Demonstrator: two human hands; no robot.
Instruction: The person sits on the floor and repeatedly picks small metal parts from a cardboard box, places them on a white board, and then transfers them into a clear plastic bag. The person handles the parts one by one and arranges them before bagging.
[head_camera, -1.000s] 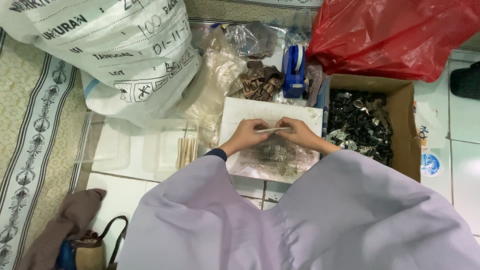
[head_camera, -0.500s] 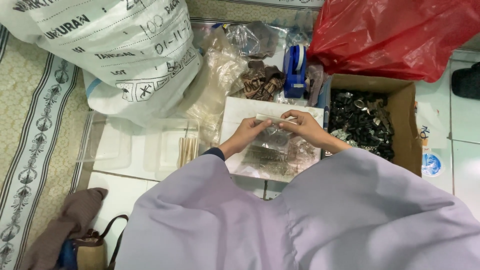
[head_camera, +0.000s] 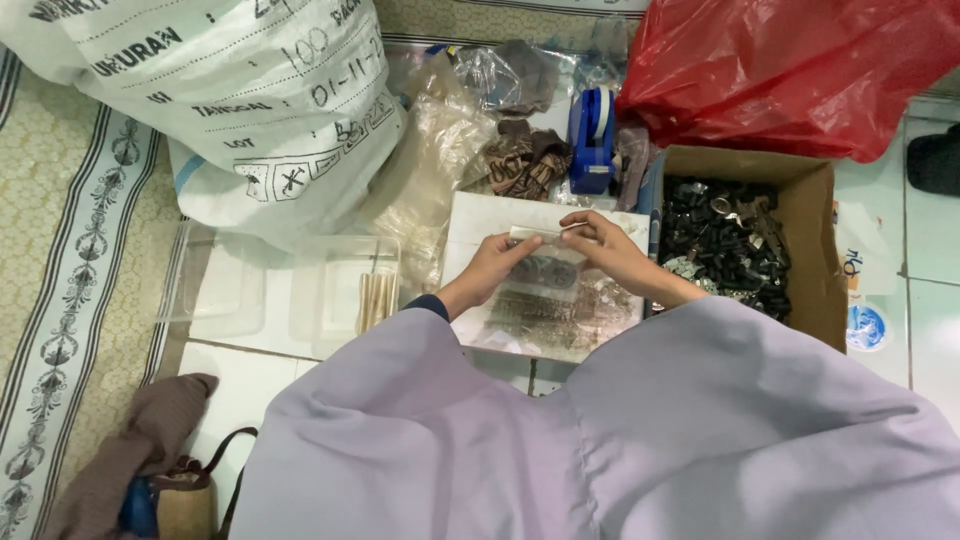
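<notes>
Both hands pinch the top edge of a clear packet over the white board; left hand grips its left end, right hand its right; the packet's edge runs side to side between them.

Large white woven sack with black print lying top left, bulging red plastic bag top right, open brown cardboard box set beneath it, clear plastic packet held over white board
</notes>
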